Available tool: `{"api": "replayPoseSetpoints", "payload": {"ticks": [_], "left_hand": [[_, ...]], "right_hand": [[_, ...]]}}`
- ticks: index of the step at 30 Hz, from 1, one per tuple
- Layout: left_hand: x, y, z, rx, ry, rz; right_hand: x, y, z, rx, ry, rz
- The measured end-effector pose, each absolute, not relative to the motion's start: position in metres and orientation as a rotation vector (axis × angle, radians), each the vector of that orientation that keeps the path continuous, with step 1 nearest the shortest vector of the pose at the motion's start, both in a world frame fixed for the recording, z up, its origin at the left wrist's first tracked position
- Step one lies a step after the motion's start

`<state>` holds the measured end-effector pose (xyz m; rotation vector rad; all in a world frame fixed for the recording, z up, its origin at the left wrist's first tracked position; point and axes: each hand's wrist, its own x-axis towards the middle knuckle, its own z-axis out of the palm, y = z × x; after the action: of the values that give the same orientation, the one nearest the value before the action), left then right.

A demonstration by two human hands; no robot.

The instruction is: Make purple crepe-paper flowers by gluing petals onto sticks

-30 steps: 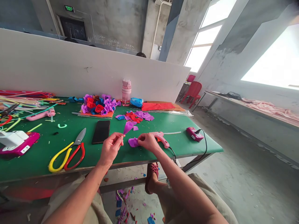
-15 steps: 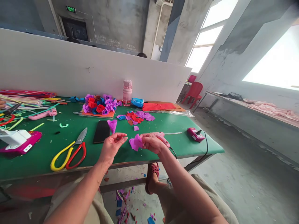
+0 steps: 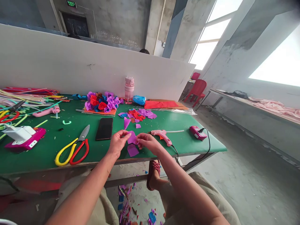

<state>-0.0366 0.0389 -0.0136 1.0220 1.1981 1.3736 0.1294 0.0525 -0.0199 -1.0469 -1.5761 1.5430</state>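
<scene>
"Since both hands meet over purple scraps, where is the piece, and how is it gripped?"

"It's between them, over the front part of the green table (image 3: 187,148); the left hand (image 3: 118,144) pinches the purple petal (image 3: 132,137) at its left side, while the right hand (image 3: 148,142) has its fingertips gathered on the right edge; a purple flap (image 3: 132,150) shows just below, though I can't tell whether they're joined."

"How would it handle?"

"Light and soft, I'd judge, easily creased or torn; best taken lightly by the rim."

"And room?"

"The table's front edge is near, just below the flap; the phone (image 3: 104,128) is close on the left, the glue gun (image 3: 161,136) close on the right; the widest space lies between that gun and the petal pile (image 3: 140,114)."
</scene>
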Motion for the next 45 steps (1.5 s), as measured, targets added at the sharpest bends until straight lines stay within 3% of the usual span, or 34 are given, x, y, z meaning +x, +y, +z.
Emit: {"api": "replayPoseSetpoints", "payload": {"ticks": [7,11,20,26,28,31,35,37,45], "left_hand": [[-0.049,0.038,-0.011,0.891,1.154,1.544],[-0.053,0.037,-0.010,0.890,1.164,1.559],[-0.049,0.045,-0.016,0.883,1.215,1.490],[-0.030,0.033,-0.011,1.040,1.226,1.353],[-0.024,0.032,-0.013,1.150,1.243,1.329],[-0.021,0.034,-0.018,1.281,1.274,1.312],[-0.021,0.037,-0.023,1.294,1.258,1.198],[-0.020,0.038,-0.024,1.304,1.253,1.164],[-0.017,0.044,-0.033,1.405,1.381,1.134]], "right_hand": [[0.128,0.001,-0.031,-0.933,-2.345,0.497],[0.129,0.019,-0.035,-1.020,-2.452,0.237],[0.124,0.064,-0.024,-1.085,-2.245,0.369],[0.122,0.035,-0.027,-1.136,-1.434,1.278],[0.121,0.030,-0.029,-1.125,-1.337,1.404],[0.139,0.026,-0.025,-1.226,-1.445,1.261],[0.200,0.022,-0.015,-1.620,-1.634,0.478],[0.231,0.027,-0.014,-1.838,-1.620,0.264],[0.255,0.072,-0.013,-1.800,-1.673,0.856]]}}
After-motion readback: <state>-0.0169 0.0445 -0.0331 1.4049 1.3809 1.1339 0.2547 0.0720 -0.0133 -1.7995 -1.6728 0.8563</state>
